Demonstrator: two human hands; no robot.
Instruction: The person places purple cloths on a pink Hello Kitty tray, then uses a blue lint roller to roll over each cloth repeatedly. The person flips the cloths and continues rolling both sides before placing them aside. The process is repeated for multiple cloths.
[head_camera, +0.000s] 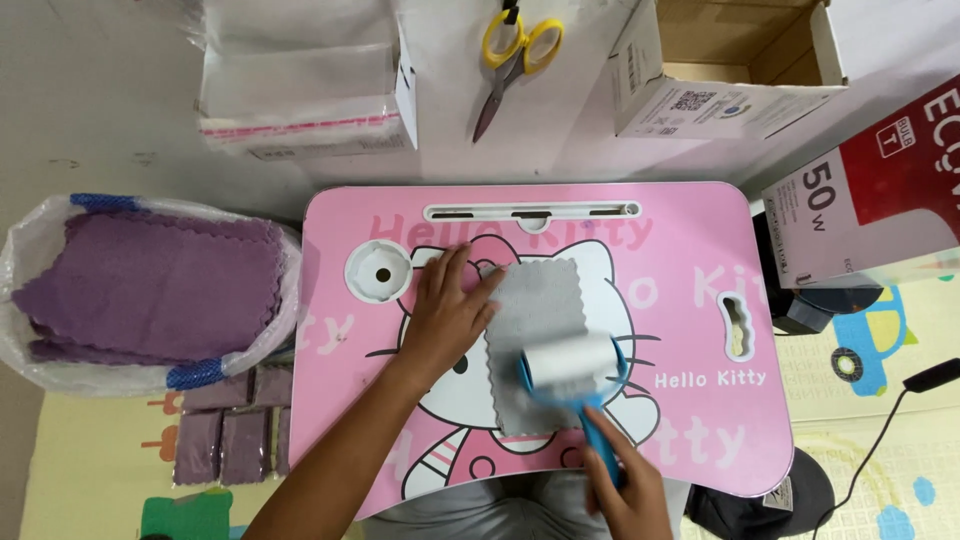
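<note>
- Open brown cardboard box (735, 70) at one o'clock, white printed label (700, 108) across its front flap.
- Red and white carton (880, 190) at three o'clock, tilted, lying against the pink desk's far corner.
- Stack of clear plastic sleeves (300, 75) with a pink strip, at eleven o'clock.
- Clear bag (150, 290) of purple cloths at nine o'clock.
- Small wrapped purple packs (225, 435) at eight o'clock, side by side.

Grey cloth (535, 335) flat under blue lint roller (572, 372)
</note>
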